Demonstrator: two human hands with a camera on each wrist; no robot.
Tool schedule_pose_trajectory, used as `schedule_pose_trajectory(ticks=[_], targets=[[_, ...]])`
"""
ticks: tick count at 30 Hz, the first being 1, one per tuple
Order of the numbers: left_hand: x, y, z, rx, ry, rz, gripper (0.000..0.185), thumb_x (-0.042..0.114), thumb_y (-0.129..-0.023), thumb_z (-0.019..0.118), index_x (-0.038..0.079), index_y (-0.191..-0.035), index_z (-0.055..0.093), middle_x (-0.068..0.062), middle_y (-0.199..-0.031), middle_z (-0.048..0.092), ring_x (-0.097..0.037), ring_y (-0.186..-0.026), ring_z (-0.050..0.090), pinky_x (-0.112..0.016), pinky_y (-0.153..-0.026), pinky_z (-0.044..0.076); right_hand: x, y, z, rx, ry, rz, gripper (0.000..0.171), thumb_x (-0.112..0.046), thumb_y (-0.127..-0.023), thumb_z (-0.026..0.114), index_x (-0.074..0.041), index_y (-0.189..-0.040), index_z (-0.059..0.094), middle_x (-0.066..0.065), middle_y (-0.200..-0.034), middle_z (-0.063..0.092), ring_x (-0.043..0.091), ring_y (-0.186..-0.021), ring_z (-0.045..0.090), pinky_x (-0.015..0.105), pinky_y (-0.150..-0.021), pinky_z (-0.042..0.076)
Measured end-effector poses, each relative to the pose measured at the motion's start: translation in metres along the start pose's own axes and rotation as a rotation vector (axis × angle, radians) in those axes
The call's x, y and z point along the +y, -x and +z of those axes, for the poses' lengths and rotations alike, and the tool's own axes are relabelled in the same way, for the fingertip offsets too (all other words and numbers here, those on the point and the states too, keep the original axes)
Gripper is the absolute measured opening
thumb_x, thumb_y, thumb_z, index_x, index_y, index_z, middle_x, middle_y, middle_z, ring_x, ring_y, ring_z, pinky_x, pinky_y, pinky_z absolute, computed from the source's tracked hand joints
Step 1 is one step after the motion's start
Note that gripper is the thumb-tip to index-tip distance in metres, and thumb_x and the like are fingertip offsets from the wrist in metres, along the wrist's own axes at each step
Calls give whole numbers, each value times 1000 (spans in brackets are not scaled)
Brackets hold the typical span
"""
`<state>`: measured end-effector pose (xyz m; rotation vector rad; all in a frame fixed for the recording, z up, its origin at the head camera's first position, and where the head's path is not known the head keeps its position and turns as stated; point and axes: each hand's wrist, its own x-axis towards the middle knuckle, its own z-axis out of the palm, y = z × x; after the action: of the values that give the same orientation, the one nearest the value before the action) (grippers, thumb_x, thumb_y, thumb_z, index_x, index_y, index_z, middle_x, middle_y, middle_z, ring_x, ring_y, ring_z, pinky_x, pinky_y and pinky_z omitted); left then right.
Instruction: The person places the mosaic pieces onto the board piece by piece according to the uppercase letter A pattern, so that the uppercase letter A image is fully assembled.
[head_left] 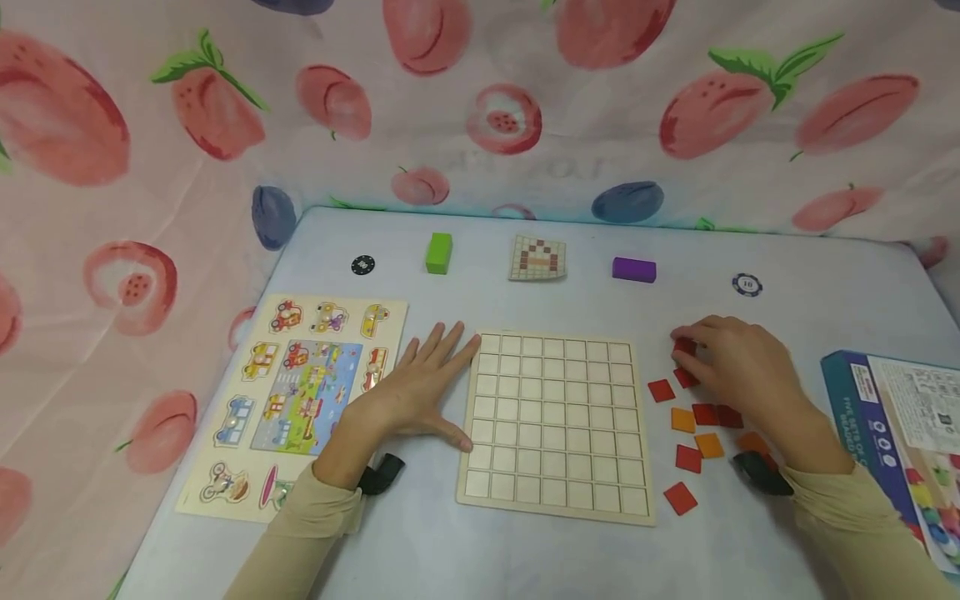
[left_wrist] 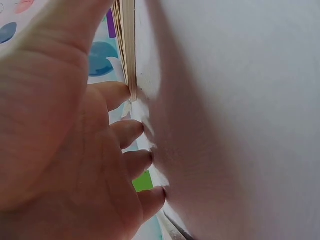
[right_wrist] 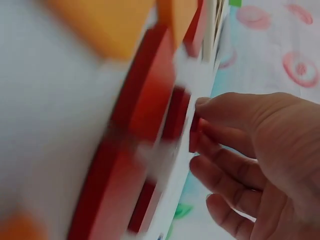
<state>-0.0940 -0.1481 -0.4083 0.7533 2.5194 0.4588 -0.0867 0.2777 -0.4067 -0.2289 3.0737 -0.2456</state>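
1. A red tile (head_left: 684, 346) is pinched between the thumb and fingertips of the right hand (head_left: 738, 367), at the far end of the loose tiles; in the right wrist view the tile (right_wrist: 194, 136) is seen edge-on between curled fingers (right_wrist: 225, 145). The pinch is best kept on the tile's edges, so that the flat face stays free to drop into a cell.
2. The left hand (head_left: 416, 392) is laid flat, fingers straight and spread, on the table (head_left: 825, 292) with its fingertips against the left edge of the grid board (head_left: 555, 425). Nothing is held by it. That steady press should be maintained, it is judged, so the board is not shoved when a tile is seated.
3. The board's cells all appear unfilled, so any cell can be approached from straight above; the tile should be lowered level, not tilted, or a corner may catch on the ridges.
4. The remaining red and orange tiles (head_left: 693, 433) lie scattered just right of the board, beneath and near the right hand; care is needed that they are not swept by the wrist.
5. A pattern card (head_left: 537, 257) lies far beyond the board, between a green block (head_left: 438, 252) and a purple block (head_left: 633, 269); it can be consulted for colour placement.
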Motion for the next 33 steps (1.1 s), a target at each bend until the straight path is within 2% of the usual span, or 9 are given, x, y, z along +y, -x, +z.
schedule_pose_trajectory(ticks=[4, 10, 15, 18, 25, 33], targets=[[0, 1, 1, -5, 4, -12, 145, 63, -67, 95, 17, -173, 9, -13, -182, -6, -39, -169, -8, -65, -136, 4, -18, -5, -2, 28, -51, -66, 42, -26, -92, 83, -4, -128, 77, 22, -121, 76, 41, -108, 70, 60, -89, 62], [2, 2, 1, -9, 6, -25, 145, 63, -66, 95, 16, -173, 9, -13, -182, -6, -39, -169, -9, -67, -135, 3, -60, -20, 1, 51, -129, -244, 34, -24, -93, 83, -8, -123, 80, 13, -117, 79, 33, -107, 74, 55, -91, 62], [4, 2, 0, -9, 6, -17, 145, 63, -67, 95, 16, -173, 9, -13, -182, -6, -39, -169, -9, -67, -135, 3, -93, -33, 7, 47, -134, -324, 28, -23, -93, 82, -11, -118, 82, 8, -112, 82, 29, -106, 76, 52, -93, 61], [4, 1, -1, -8, -1, -16, 145, 63, -67, 94, 16, -173, 8, -13, -182, -6, -39, -169, -9, -67, -135, 2, -106, -41, 10, 52, -140, -355, 24, -24, -93, 82, -13, -114, 83, 5, -108, 83, 26, -101, 77, 49, -89, 60], [5, -1, 0, -13, -5, -8, 145, 65, -67, 94, 16, -174, 8, -12, -182, -7, -38, -169, -10, -66, -135, 2, -116, -52, 16, 50, -170, -370, 12, -24, -91, 86, -17, -100, 86, -1, -101, 83, 23, -95, 73, 44, -81, 60], [2, 0, 0, -15, -13, -15, 146, 66, -67, 93, 17, -174, 7, -13, -182, -7, -38, -169, -10, -67, -135, 3, -115, -51, 17, 38, -146, -385, 12, -24, -91, 86, -20, -102, 87, -3, -107, 82, 21, -99, 71, 40, -77, 62]])
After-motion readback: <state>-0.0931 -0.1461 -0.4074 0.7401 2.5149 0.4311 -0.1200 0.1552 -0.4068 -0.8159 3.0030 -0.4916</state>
